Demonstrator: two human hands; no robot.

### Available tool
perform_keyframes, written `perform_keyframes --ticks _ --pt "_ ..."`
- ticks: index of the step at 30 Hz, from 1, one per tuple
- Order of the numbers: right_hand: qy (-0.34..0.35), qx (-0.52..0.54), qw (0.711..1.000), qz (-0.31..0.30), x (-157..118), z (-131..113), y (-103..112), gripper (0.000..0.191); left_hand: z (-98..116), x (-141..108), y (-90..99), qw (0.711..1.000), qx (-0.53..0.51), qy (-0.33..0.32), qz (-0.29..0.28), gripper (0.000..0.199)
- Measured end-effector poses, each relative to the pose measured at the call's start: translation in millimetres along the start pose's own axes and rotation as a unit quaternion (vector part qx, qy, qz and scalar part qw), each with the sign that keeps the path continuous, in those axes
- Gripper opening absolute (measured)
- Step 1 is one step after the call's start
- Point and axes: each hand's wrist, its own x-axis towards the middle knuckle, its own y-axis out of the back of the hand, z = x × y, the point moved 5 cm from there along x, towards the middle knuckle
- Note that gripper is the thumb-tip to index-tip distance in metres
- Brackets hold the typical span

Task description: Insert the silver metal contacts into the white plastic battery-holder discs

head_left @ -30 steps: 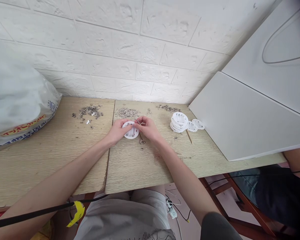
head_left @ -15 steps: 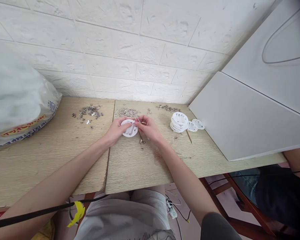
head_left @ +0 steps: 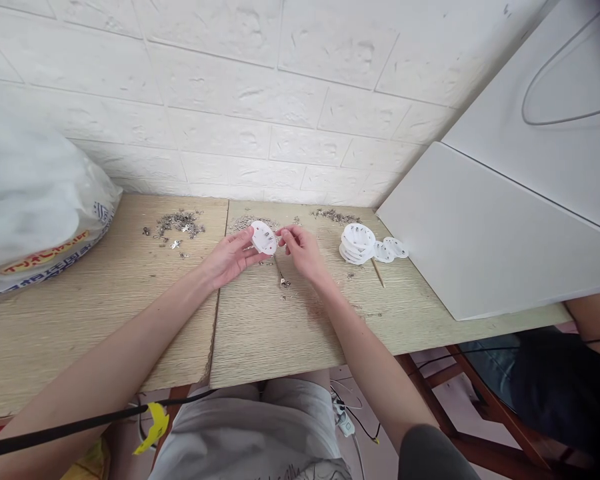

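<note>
My left hand (head_left: 231, 257) grips a round white plastic disc (head_left: 263, 238) by its edge, tilted up off the table, with small metal pieces and red dots on its face. Just right of the disc, my right hand (head_left: 300, 248) has thumb and forefinger pinched together; whatever is between them is too small to make out. Below the disc lies a thin tool (head_left: 281, 277) with small metal bits at its near end. A heap of small flat metal pieces (head_left: 245, 222) spreads behind the disc.
More metal parts lie in a left pile (head_left: 183, 223) and a back pile (head_left: 336, 216). A stack of white discs (head_left: 357, 244), loose discs (head_left: 391, 249) and a wooden stick (head_left: 378, 273) are at right. A plastic bag (head_left: 45, 200) and white panel (head_left: 460, 247) flank the table.
The disc has been lifted and turned so its other face shows. My left hand now holds its edge from below, and my right hand has come slightly away from it.
</note>
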Motion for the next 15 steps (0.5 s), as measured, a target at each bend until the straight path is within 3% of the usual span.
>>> perform_keyframes --ticks 6,15 --pt "0.065 -0.187 0.979 -0.047 -1.8 -1.9 -5.0 0.025 -1.4 3.4 6.4 0.999 0.026 -0.023 0.021 0.025" --pt "0.066 -0.235 0.969 -0.043 -2.9 -1.5 -6.2 0.021 -4.3 5.2 7.3 0.998 0.039 -0.041 0.002 0.028"
